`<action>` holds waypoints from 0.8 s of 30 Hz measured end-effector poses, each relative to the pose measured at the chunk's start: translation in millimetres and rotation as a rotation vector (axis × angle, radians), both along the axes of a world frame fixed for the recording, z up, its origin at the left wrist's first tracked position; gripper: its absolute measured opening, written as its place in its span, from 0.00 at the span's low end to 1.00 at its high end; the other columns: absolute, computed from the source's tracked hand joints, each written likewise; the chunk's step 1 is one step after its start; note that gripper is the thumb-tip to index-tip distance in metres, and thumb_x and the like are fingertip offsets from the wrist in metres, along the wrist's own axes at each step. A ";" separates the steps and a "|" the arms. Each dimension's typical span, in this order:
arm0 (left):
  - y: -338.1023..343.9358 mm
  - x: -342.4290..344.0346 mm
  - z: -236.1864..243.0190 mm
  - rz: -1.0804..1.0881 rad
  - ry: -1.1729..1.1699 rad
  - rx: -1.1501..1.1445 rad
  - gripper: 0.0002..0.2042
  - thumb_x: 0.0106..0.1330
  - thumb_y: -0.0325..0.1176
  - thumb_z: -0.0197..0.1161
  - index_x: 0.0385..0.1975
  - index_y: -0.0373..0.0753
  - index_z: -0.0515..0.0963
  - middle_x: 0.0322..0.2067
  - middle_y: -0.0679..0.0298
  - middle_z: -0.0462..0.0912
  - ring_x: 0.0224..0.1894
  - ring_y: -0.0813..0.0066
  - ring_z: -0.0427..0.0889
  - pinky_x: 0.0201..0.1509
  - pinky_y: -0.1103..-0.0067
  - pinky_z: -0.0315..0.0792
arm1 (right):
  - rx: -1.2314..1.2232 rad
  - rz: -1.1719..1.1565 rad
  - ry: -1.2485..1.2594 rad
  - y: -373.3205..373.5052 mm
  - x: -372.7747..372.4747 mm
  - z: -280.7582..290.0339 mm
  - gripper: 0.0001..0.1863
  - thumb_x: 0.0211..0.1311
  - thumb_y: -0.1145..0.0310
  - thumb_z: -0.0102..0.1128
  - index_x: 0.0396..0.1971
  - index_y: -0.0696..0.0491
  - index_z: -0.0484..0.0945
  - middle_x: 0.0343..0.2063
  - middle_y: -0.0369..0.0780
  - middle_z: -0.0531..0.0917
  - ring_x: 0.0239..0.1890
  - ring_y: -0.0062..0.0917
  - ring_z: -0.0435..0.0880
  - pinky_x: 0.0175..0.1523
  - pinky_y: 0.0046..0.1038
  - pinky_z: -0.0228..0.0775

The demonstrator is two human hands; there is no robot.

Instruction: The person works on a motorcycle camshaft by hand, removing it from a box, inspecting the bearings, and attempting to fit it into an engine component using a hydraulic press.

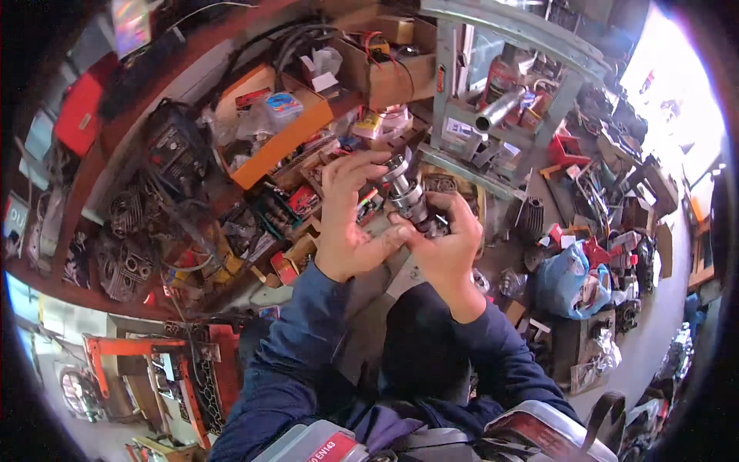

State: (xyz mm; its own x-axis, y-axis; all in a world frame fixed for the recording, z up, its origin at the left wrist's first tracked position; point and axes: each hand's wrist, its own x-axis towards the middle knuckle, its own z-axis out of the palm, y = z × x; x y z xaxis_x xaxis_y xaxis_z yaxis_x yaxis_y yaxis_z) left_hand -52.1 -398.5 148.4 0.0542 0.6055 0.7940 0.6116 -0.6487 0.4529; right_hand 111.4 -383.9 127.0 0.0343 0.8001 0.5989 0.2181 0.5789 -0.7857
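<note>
Nearest, the left hand (348,219) and right hand (450,250) pinch a tilted, stepped metal shaft (408,198) above the lap, the left at its upper end, the right at its lower, presumably so neither end droops. Right of the shaft slumps a blue plastic bag (553,283), probably gathering loose items. Farther off, left of the shaft, an orange-walled box (295,145) corrals packets; beyond the shaft stands a grey steel frame (444,108).

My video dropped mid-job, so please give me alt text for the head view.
A person's left hand and right hand hold a tilted, stepped metal shaft. Around them lie scattered metal parts, an open orange box at left and a blue plastic bag at right.
</note>
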 end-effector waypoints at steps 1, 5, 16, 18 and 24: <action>4.5 6.1 -3.5 -0.014 0.004 -0.016 0.38 0.49 0.59 0.72 0.55 0.40 0.70 0.58 0.56 0.74 0.58 0.57 0.68 0.65 0.62 0.57 | -0.016 -0.014 0.004 0.9 5.0 -4.4 0.24 0.37 0.66 0.82 0.34 0.58 0.79 0.27 0.41 0.82 0.27 0.29 0.81 0.33 0.28 0.72; 19.0 27.3 -17.6 -0.088 -0.052 -0.110 0.39 0.43 0.52 0.78 0.53 0.39 0.69 0.56 0.56 0.74 0.58 0.56 0.68 0.62 0.64 0.63 | -0.018 -0.055 0.003 10.2 22.0 -18.6 0.23 0.36 0.67 0.81 0.33 0.59 0.79 0.26 0.41 0.81 0.27 0.30 0.81 0.34 0.28 0.72; 66.0 79.7 -47.9 -0.309 -0.297 -0.397 0.37 0.45 0.33 0.80 0.55 0.38 0.64 0.58 0.56 0.66 0.51 0.72 0.73 0.50 0.76 0.73 | -0.058 -0.218 0.011 40.5 60.1 -49.3 0.22 0.35 0.73 0.72 0.37 0.60 0.80 0.30 0.42 0.81 0.27 0.31 0.82 0.33 0.28 0.74; 73.0 84.9 -49.3 -0.325 -0.275 -0.416 0.36 0.45 0.32 0.79 0.54 0.38 0.65 0.58 0.56 0.67 0.51 0.72 0.74 0.50 0.75 0.74 | -0.108 -0.210 0.021 40.1 67.6 -51.8 0.22 0.36 0.72 0.72 0.37 0.59 0.80 0.30 0.43 0.81 0.28 0.33 0.83 0.34 0.29 0.75; 64.5 95.8 -13.9 -0.179 -0.041 -0.474 0.31 0.48 0.31 0.76 0.52 0.37 0.68 0.51 0.54 0.74 0.52 0.58 0.77 0.54 0.70 0.74 | -0.070 -0.185 0.032 34.5 78.5 -44.4 0.21 0.39 0.71 0.74 0.36 0.60 0.79 0.29 0.45 0.81 0.29 0.36 0.83 0.35 0.30 0.76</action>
